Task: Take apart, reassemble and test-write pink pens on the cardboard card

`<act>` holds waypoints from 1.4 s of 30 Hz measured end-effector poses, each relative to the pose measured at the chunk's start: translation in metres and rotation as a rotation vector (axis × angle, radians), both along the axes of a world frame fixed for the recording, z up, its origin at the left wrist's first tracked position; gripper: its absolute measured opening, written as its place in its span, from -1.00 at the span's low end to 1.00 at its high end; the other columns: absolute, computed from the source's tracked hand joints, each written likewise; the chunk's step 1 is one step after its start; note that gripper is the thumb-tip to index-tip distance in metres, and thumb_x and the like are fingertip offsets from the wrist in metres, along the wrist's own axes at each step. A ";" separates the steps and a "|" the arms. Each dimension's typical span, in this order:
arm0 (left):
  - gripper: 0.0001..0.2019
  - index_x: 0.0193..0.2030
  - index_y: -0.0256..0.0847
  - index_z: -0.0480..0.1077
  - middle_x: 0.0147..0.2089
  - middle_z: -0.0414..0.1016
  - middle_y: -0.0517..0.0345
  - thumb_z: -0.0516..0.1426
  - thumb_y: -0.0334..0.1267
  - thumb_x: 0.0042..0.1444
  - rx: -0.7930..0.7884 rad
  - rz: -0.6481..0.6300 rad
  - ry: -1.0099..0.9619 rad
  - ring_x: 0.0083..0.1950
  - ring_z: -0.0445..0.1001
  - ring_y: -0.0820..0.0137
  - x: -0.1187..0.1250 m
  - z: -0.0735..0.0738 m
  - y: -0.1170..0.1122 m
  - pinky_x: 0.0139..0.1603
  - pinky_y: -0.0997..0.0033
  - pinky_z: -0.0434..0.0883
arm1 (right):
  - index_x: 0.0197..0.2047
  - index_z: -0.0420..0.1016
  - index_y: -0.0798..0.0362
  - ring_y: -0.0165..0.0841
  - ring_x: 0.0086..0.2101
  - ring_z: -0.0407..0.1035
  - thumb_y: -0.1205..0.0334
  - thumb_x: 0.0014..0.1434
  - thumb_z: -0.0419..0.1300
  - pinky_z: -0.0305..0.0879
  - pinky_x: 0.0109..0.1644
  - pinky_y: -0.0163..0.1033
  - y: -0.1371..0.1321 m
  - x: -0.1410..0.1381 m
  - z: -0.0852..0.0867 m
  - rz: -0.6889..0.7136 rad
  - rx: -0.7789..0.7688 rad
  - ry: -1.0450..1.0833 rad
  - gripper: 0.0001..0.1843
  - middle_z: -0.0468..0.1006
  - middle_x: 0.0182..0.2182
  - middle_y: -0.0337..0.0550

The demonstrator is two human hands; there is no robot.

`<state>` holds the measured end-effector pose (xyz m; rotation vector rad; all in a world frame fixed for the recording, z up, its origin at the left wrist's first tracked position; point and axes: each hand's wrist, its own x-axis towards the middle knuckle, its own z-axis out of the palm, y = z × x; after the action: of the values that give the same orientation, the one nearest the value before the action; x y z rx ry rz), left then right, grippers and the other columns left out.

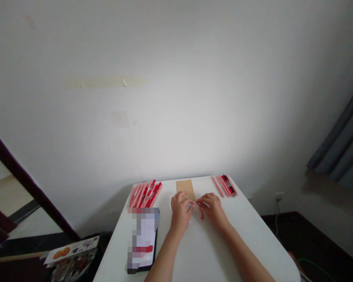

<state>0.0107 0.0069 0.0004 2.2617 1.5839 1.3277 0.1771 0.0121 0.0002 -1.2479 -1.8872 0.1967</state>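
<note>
My left hand (180,207) and my right hand (212,208) meet over the white table (205,254), fingertips pinched close together. Between them is a small pale pink piece (194,203), mostly hidden by the fingers, so its kind is unclear. Just under my right fingers shows a short red and pink pen-like piece (201,213); whether it is held or lies on the table I cannot tell. A brown card (185,188) lies flat behind my left hand, which partly covers it.
On the left lies a pile of pink and red pens (145,194), with a phone (143,239) in front of it. At the back right, pink pens and a black one (229,185) lie side by side. A wall (176,117) stands behind the table.
</note>
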 end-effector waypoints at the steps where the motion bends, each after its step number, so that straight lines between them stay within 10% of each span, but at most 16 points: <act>1: -0.93 -0.33 -0.07 0.51 0.06 0.39 0.09 0.19 -0.30 0.05 0.005 0.002 -0.002 0.19 0.26 0.20 0.000 0.000 0.000 0.23 -0.06 0.24 | -0.28 0.62 -0.10 -0.24 -0.20 0.35 0.24 0.16 0.19 0.19 -0.04 -0.11 0.000 0.000 0.000 -0.001 -0.002 0.000 -0.84 0.57 -0.34 -0.13; 42: -0.92 -0.33 -0.06 0.54 0.00 0.43 0.07 0.20 -0.28 0.03 0.040 0.089 0.001 0.10 0.33 0.22 0.000 0.009 -0.003 0.15 -0.01 0.30 | -0.04 0.56 -0.16 -0.22 -0.19 0.34 0.23 0.25 0.05 0.25 -0.06 -0.10 0.009 0.009 -0.008 -0.013 -0.031 0.027 -0.69 0.56 -0.28 -0.10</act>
<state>0.0102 0.0034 0.0090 2.2390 1.6916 1.3909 0.1865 0.0207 -0.0081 -1.2723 -1.8588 0.2349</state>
